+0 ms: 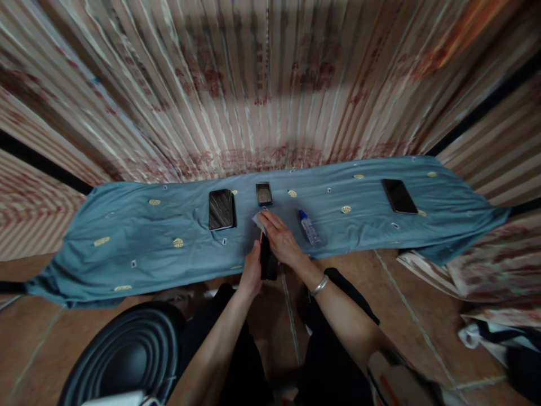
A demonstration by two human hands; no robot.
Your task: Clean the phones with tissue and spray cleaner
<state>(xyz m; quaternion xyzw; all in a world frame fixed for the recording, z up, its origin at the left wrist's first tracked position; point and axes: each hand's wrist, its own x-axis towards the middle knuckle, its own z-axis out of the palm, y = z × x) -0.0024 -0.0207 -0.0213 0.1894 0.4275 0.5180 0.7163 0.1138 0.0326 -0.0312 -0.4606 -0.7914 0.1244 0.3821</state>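
Observation:
My left hand (252,266) is closed around a dark, flat, phone-like object (269,265) at the front edge of the cloth-covered surface. My right hand (279,234) reaches over its upper end, fingers pressed on a small pale wipe (257,220). A thin orange edge shows between the hands; what it belongs to is unclear. Just beyond my fingers lies a small square black case (264,193). Right of my right hand, a clear bottle with a blue cap (309,227) lies on its side. A black phone (221,209) rests to the left of the hands.
Another dark phone (399,196) lies further right on the blue patterned cloth (139,231). Pleated curtains (262,84) hang behind and at both sides. A round black ridged stool (127,355) stands at lower left on the tiled floor (406,293).

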